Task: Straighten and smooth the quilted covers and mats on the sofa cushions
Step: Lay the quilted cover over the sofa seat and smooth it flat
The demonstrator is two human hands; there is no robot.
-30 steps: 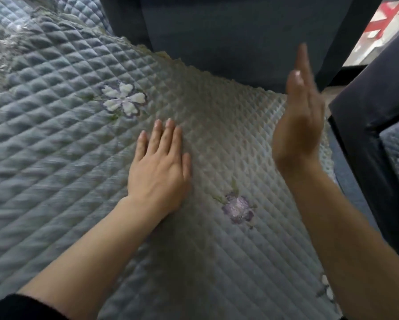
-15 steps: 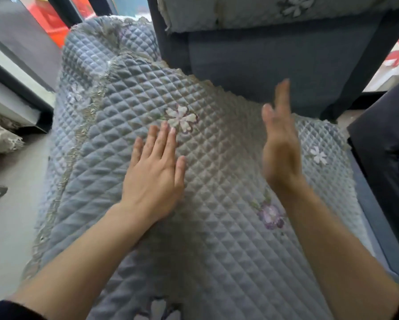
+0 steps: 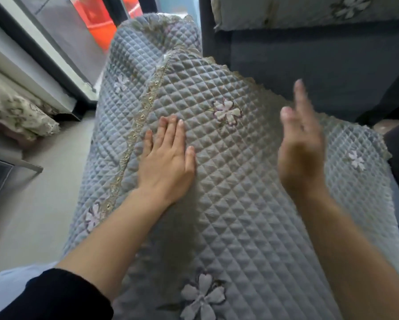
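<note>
Grey-blue quilted cover (image 3: 240,204), diamond-stitched, lies spread over the sofa seat cushion and fills most of the head view. A scalloped beige lace trim (image 3: 136,135) runs along its left edge. Just beyond the trim, a second quilted armrest cover (image 3: 147,42) of the same cloth drapes over the sofa's arm down towards the grey floor (image 3: 32,204).

Left hand (image 3: 168,158) rests palm-down on the seat cover, just right of the trim. Its fingers (image 3: 177,132) are straight and close together, the thumb out to the side, nothing gripped. A black sleeve (image 3: 55,294) is pushed up on that forearm.

Right hand (image 3: 302,153) is turned edge-on over the right part of the cover and is blurred. Its fingers (image 3: 300,98) are straight, slightly apart, and hold nothing. Whether its lower edge touches the cloth cannot be told.

An embroidered pale flower with purple outline (image 3: 227,113) sits between the two hands, nearer the fingertips. A larger grey appliqué flower (image 3: 202,296) lies at the near edge. A small white flower (image 3: 356,160) lies right of the right hand.

Behind the seat stands the dark blue-grey sofa backrest (image 3: 309,65), with a pale quilted backrest cover (image 3: 286,12) hanging over its top. At far left are a patterned cream fabric (image 3: 16,112) and an orange-red object (image 3: 101,26).
</note>
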